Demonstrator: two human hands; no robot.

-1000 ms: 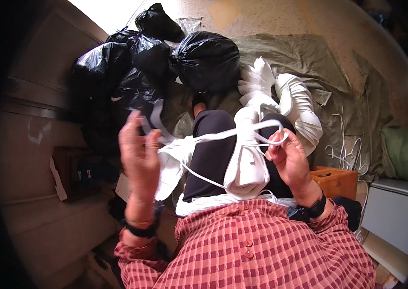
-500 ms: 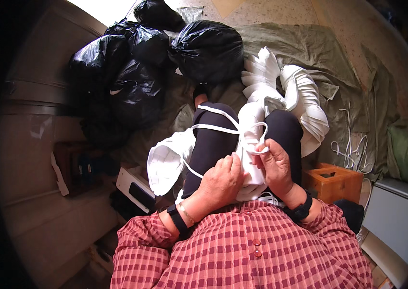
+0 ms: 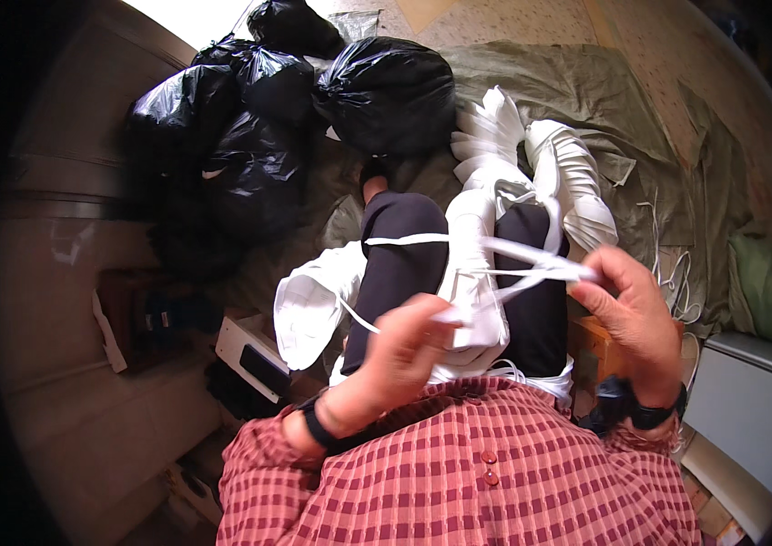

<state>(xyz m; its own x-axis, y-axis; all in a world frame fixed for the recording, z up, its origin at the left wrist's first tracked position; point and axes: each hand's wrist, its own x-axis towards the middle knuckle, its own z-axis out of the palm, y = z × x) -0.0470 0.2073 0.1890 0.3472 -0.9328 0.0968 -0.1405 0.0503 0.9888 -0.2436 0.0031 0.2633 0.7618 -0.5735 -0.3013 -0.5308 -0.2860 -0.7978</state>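
Between my thighs lies a long bundle of nested white curved pieces, their exact kind unclear. A flat white cord crosses it and is blurred by motion. My right hand, out to the right of the bundle, pinches a drawn-out loop of this cord between thumb and fingers. Over my left thigh, close to the bundle's near end, my left hand is closed, with a blurred bit of white cord at its fingertips. A second stack of white pieces rests beyond my right knee.
Black plastic bags are piled at the far left on a green cloth. More white pieces sit left of my thigh. A wooden box, loose white cords and a grey box-like thing are at the right.
My hands have moved apart, the right one out to the right and the left one slightly left. The cord loop has been pulled long towards the right.
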